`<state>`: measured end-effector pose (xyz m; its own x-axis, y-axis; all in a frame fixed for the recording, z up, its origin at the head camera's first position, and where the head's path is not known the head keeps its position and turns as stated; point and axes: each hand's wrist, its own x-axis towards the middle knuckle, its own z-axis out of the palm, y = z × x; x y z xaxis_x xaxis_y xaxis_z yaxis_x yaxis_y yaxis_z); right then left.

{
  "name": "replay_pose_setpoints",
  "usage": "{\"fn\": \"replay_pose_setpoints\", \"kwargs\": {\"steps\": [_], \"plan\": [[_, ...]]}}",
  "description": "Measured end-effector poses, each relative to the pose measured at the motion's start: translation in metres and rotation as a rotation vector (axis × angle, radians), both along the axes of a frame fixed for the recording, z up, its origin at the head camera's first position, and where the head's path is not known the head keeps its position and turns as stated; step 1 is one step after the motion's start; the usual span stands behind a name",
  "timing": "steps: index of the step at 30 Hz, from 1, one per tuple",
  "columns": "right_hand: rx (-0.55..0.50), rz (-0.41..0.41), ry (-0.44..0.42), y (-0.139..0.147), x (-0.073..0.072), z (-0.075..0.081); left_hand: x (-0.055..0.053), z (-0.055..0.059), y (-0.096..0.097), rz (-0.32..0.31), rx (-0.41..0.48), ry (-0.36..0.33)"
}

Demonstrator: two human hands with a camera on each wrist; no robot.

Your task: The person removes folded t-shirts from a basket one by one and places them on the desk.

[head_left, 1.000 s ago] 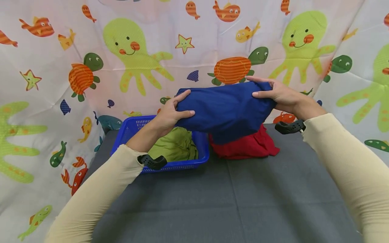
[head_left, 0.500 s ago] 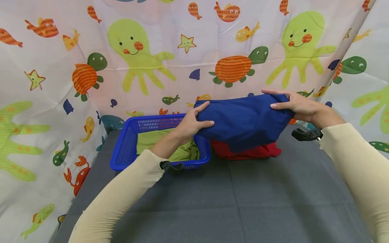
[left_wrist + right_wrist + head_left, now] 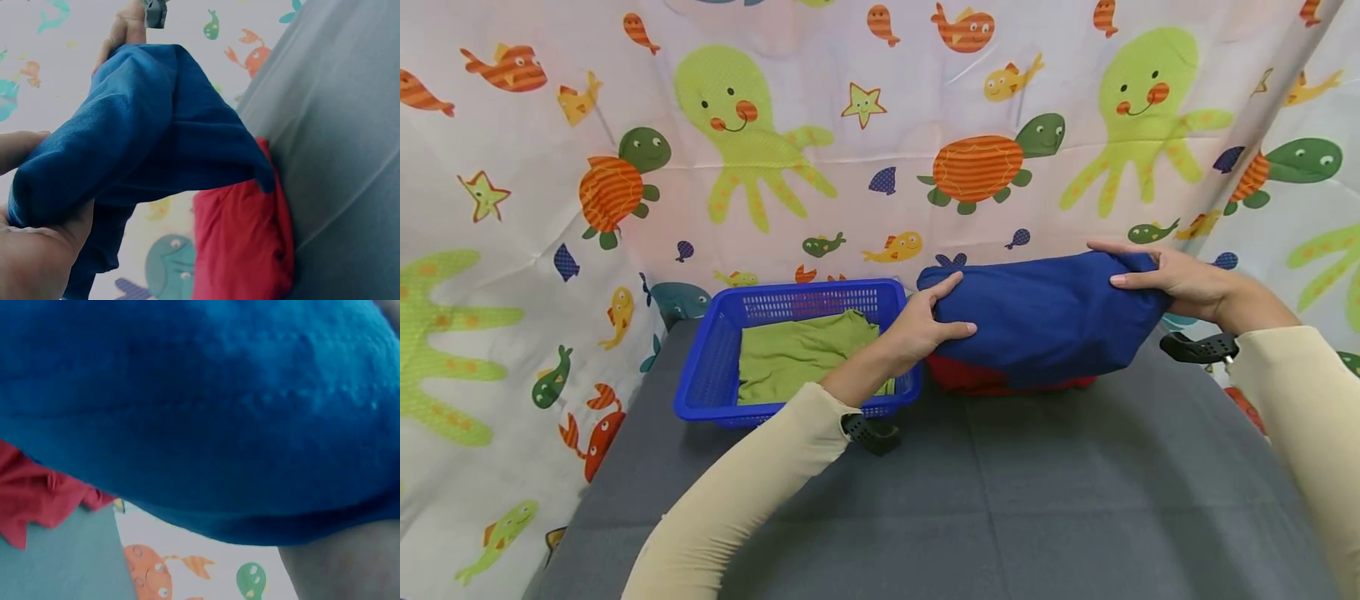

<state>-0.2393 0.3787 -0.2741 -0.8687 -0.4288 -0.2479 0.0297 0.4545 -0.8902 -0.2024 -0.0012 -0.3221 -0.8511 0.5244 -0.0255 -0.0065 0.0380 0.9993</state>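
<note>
Above the red cloth, hands hold blue cloth farther right than before.

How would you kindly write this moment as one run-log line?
left hand: grips blue cloth | right hand: grips its other end | red cloth: on table, partly hidden | green cloth: in blue basket

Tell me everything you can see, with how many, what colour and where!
Table: 1, grey, across the bottom
Basket: 1, blue, on the table, left of centre
Green cloth: looks like 1, green, in the basket
Red cloth: looks like 1, red, right of the basket
Blue cloth: 1, blue, held up, partly hiding the red one
Curtain: count unclear, white with sea animals, behind and at both sides
Wrist devices: 2, black, one per wrist
Sleeves: 2, cream, on the forearms
Left hand and right hand: 2 bare hands, gripping the blue cloth
</note>
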Motion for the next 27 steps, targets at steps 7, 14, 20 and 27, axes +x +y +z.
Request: {"fn": "replay_pose_setpoints", "kwargs": {"steps": [7,14,20,27], "plan": [[0.003,0.037,-0.014,0.022,0.002,-0.011,0.004,-0.011,0.018,-0.021,-0.019,-0.007],[-0.006,0.059,-0.023,0.038,0.005,-0.016,0.006,-0.021,0.035,-0.009,-0.016,-0.035],[0.033,0.05,-0.055,0.052,0.004,-0.021,0.007,-0.029,0.048,-0.004,-0.012,-0.038],[0.068,0.089,-0.072,0.068,0.007,-0.029,0.007,-0.037,0.063,-0.004,-0.047,-0.02]]}}
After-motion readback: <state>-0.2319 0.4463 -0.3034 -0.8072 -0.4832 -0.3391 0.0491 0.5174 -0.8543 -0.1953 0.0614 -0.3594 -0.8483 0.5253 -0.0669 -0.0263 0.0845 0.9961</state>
